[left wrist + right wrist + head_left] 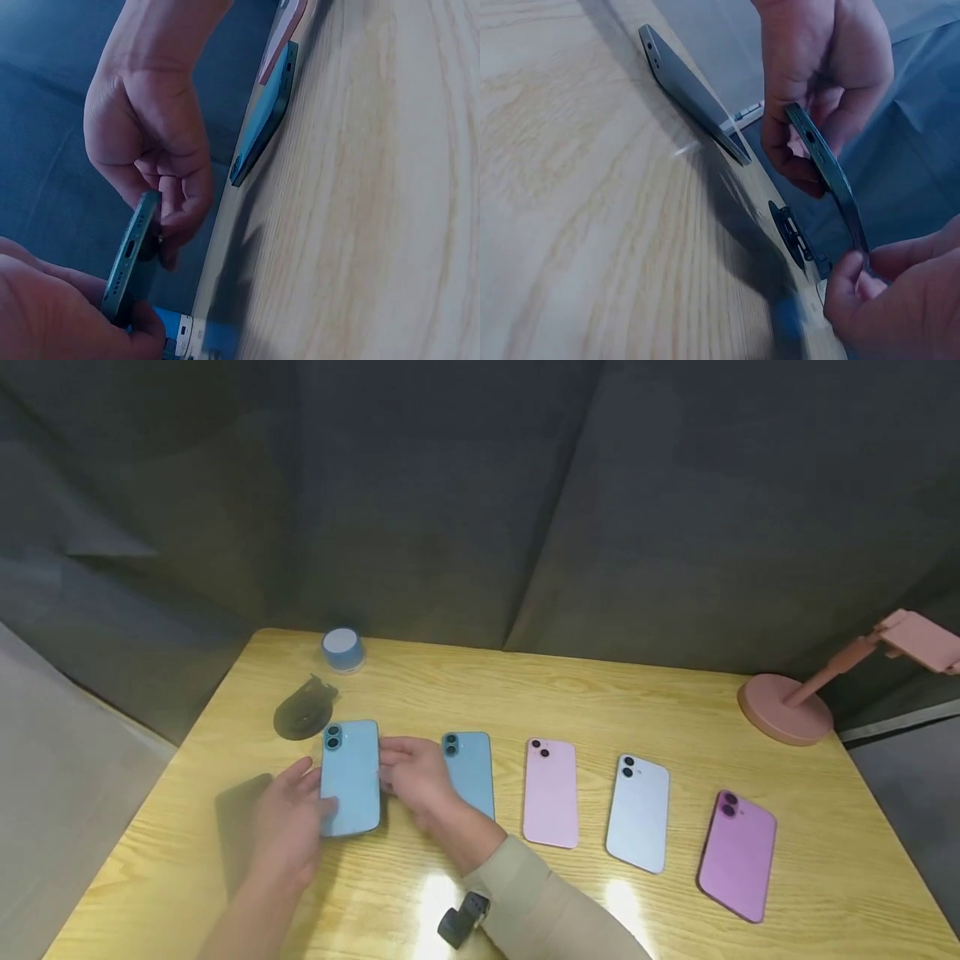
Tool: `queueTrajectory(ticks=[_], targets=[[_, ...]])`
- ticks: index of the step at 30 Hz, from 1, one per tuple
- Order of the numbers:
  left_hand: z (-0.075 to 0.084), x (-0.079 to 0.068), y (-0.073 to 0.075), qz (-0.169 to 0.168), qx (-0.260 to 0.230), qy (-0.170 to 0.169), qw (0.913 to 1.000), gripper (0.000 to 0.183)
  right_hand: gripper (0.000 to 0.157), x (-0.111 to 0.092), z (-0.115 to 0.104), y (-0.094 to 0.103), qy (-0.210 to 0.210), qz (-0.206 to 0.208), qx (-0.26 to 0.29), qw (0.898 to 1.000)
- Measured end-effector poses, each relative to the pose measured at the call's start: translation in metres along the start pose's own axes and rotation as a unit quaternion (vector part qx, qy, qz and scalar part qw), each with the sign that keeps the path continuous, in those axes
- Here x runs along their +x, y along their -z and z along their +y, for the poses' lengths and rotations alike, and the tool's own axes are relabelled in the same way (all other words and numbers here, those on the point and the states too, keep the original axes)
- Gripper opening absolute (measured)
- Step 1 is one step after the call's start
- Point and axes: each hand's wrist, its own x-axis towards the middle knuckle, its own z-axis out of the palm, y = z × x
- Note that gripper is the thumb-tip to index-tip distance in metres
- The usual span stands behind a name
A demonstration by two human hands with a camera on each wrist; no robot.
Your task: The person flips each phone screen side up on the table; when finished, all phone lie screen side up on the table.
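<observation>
A light-blue smartphone (350,785) with two camera lenses is held above the table, its back facing up in the head view. My left hand (288,818) grips its left edge, thumb over the back. At the opposite edge, my right hand (420,777) pinches it between thumb and fingers. The left wrist view shows the phone's bottom edge (129,251) with its charging port, clear of the wood. A second blue phone (472,777) lies on the table, partly covered by my right hand. Beside my left forearm is a dark phone (243,827), also partly hidden.
Rightward lie a pink phone (551,793), a pale-blue phone (637,814) and a magenta phone (738,856). A black round-based stand (303,710) and a blue-and-white cylinder (342,650) stand behind my left hand. A pink phone stand (786,710) occupies the far right corner of the wooden table (600,702).
</observation>
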Motion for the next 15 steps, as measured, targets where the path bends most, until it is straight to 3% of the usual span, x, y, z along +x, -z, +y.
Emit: queueTrajectory(ticks=[3, 7, 12, 15], targets=[[0.001, -0.001, 0.001, -0.003, 0.007, 0.006, 1.0, 0.071, 0.031, 0.001, -0.002, 0.001, -0.028, -0.008, 0.019, 0.999], [0.004, -0.003, -0.001, -0.03, 0.036, 0.011, 0.9989, 0.071, 0.027, 0.001, -0.001, 0.001, -0.05, -0.05, 0.029, 0.997], [0.007, -0.005, -0.004, -0.059, 0.045, -0.008, 0.9972, 0.072, 0.029, 0.0, 0.005, -0.002, -0.029, -0.099, 0.037, 0.994], [0.007, -0.005, -0.005, -0.07, 0.048, -0.026, 0.9961, 0.067, 0.028, -0.001, 0.008, -0.006, -0.001, -0.106, 0.008, 0.994]])
